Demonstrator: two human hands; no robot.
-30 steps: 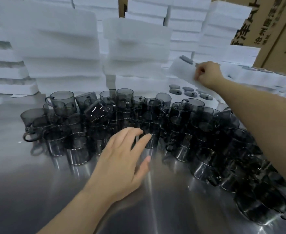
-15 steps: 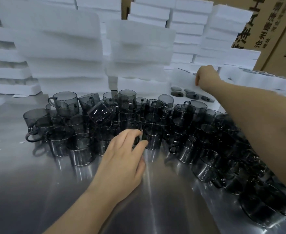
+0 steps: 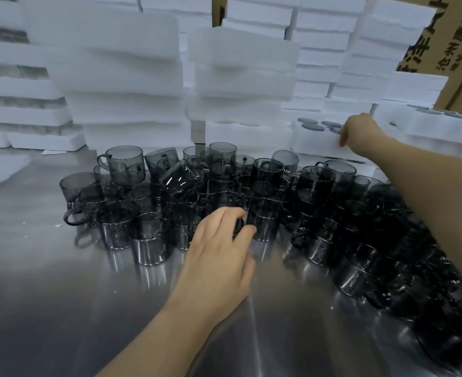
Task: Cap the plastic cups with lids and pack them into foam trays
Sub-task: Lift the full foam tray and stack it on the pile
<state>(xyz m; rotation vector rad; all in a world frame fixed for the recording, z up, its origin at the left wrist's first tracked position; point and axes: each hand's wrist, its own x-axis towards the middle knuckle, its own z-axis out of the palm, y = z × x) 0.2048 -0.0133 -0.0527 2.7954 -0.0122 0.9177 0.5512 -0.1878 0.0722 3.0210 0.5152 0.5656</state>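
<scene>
Stacks of white foam trays (image 3: 110,77) fill the upper left and top of the frame; they number well over a dozen, and an exact count is not possible. Below them, the steel table (image 3: 47,295) carries the smoky plastic cups (image 3: 123,168), crowded in a band from left of centre to the lower right edge. There are several dozen, some stacked and one tipped on its side, all uncapped. Judged by appearance, each cup is light, thin-walled, rigid and smooth. It is likely to slip or topple if nudged and to crack if squeezed hard. Take hold at the handle or round the lower wall. At the centre, the left hand (image 3: 219,257) reaches into the front row, its index finger and thumb curled round the dark handle of the front cup (image 3: 265,220). At the upper right, an open tray (image 3: 314,144) shows four dark lids (image 3: 312,127). The right hand (image 3: 360,131) rests at its edge, thumb on the front wall. The fingers are hidden behind the hand, so it cannot be told whether they grip a lid or the foam. One printed carton (image 3: 458,36) stands in the upper right corner
</scene>
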